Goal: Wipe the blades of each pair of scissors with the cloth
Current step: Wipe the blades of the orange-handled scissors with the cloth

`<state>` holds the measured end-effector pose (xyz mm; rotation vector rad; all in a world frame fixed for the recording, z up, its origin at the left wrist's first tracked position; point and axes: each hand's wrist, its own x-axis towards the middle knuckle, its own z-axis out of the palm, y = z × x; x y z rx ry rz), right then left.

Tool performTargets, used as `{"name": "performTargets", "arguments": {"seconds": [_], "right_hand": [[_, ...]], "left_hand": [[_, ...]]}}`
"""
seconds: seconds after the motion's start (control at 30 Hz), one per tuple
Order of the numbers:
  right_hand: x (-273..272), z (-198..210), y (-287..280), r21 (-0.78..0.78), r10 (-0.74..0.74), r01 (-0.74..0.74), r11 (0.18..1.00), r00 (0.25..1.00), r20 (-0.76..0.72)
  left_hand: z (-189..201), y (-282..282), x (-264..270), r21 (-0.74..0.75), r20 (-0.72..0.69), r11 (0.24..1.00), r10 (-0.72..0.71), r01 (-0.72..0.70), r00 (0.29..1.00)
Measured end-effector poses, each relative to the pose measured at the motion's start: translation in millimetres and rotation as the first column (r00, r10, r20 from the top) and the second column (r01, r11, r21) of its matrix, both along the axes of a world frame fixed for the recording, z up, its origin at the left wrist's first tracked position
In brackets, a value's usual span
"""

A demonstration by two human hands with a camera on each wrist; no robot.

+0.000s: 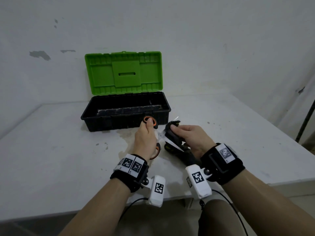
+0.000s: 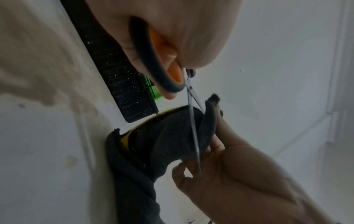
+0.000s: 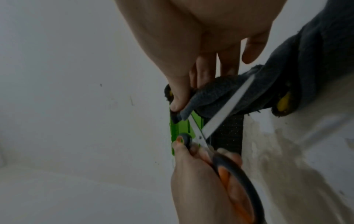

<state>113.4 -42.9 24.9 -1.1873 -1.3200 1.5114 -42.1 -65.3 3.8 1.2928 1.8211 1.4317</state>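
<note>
My left hand (image 1: 146,133) grips a pair of scissors (image 1: 161,136) by its black and orange handles (image 2: 162,72), thumb through the upper ring. The blades (image 3: 228,104) stand spread apart. My right hand (image 1: 189,135) pinches a dark grey cloth (image 1: 172,133) with yellow edging around the upper blade, thumb on top. The lower blade (image 2: 194,133) lies bare across the cloth (image 2: 172,136). Part of the cloth (image 3: 316,50) trails down onto the white table (image 1: 59,150). No other scissors are in view.
A black toolbox (image 1: 126,111) with its green lid (image 1: 123,72) raised stands just behind my hands, against the white wall. A damp stain (image 1: 124,142) marks the table in front of it. The table's front edge (image 1: 85,210) runs below my wrists.
</note>
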Motion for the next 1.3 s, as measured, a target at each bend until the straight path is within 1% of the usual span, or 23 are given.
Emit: {"name": "performTargets", "arguments": {"seconds": [0.13,0.23,0.4,0.47,0.53,0.6,0.67,0.7,0.77,0.83,0.87,1.03,1.1,1.17,1.3], "right_hand": [[-9,2,-8,-0.095,0.096,-0.101,0.99,0.994,-0.061],[-14,2,-9,-0.113,0.097,-0.107,0.988,0.991,-0.09],[-14,-1,-10,-0.123,0.082,-0.096,0.988,0.99,-0.115],[-12,1,-4,-0.099,0.026,-0.036,0.994,0.995,-0.098],[-7,2,10,-0.058,-0.078,0.074,0.996,0.994,-0.078],[1,4,23,-0.067,-0.18,0.172,0.983,0.976,-0.127],[10,4,33,-0.085,-0.28,0.268,0.96,0.94,-0.194],[15,4,36,-0.085,-0.296,0.284,0.955,0.932,-0.21],[18,1,33,-0.061,-0.25,0.243,0.968,0.954,-0.167],[14,-2,22,-0.023,-0.166,0.165,0.986,0.984,-0.067],[10,-2,15,-0.008,-0.121,0.12,0.993,0.992,-0.046],[-9,-2,-5,-0.016,0.054,-0.055,0.998,0.998,-0.045],[-13,-1,-8,-0.029,0.067,-0.068,0.997,0.997,-0.035],[-16,-2,-9,-0.024,0.04,-0.041,0.999,0.999,-0.024],[-18,1,-9,-0.055,0.03,-0.034,0.998,0.996,-0.08]], "left_hand": [[3,2,4,0.035,-0.019,0.999,-0.001,0.001,1.0],[5,1,4,0.042,-0.035,0.999,-0.014,0.015,0.999],[3,-2,2,0.01,-0.051,0.999,-0.043,0.044,0.998],[1,-1,0,0.011,-0.048,0.999,-0.044,0.044,0.998],[-2,-2,-1,0.014,-0.036,0.999,-0.047,0.047,0.998],[-4,-4,-3,0.001,-0.033,0.999,-0.054,0.054,0.998],[-8,-5,-6,-0.012,-0.021,0.999,-0.046,0.046,0.999],[-9,-5,-7,-0.017,-0.004,0.999,-0.035,0.035,0.999],[-11,-4,-10,-0.006,0.044,1.0,-0.013,0.013,0.999],[-8,-4,-10,-0.003,0.069,1.0,0.004,-0.004,0.998],[-5,-3,-8,0.002,0.079,1.0,0.01,-0.01,0.997],[4,-1,0,0.024,0.074,1.0,0.017,-0.019,0.997],[8,-2,4,0.017,0.061,1.0,0.014,-0.015,0.998],[10,-2,7,0.007,0.049,1.0,0.012,-0.012,0.999],[9,-2,6,0.001,0.036,1.0,0.006,-0.006,0.999]]}}
